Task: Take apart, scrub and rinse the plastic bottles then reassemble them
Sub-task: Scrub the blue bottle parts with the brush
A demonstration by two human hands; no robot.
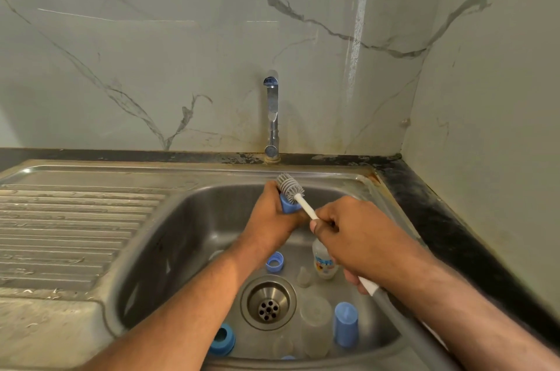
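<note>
My left hand (272, 213) is clamped round a blue cap (287, 205), held over the sink (181, 219) below the tap (271, 116). My right hand (357, 237) grips the white handle of the brush (290, 187); its grey head rests against the cap's top edge. The hands are close together, not touching.

Loose parts lie on the sink floor: a blue ring (275, 262), a clear bottle (324, 261) lying partly under my right hand, a clear teat (303, 277), a second blue cap (346, 323) standing upright, another blue ring (222, 339) at the near wall, and clear pieces beside the drain (268, 302).

Risks, as I judge them: the cap is small and probably wet, so a hard brush stroke could knock it from my grip. The small clear parts are hard to see and could be overlooked at reassembly. No water is seen running; whether rinsing has begun I cannot tell.
</note>
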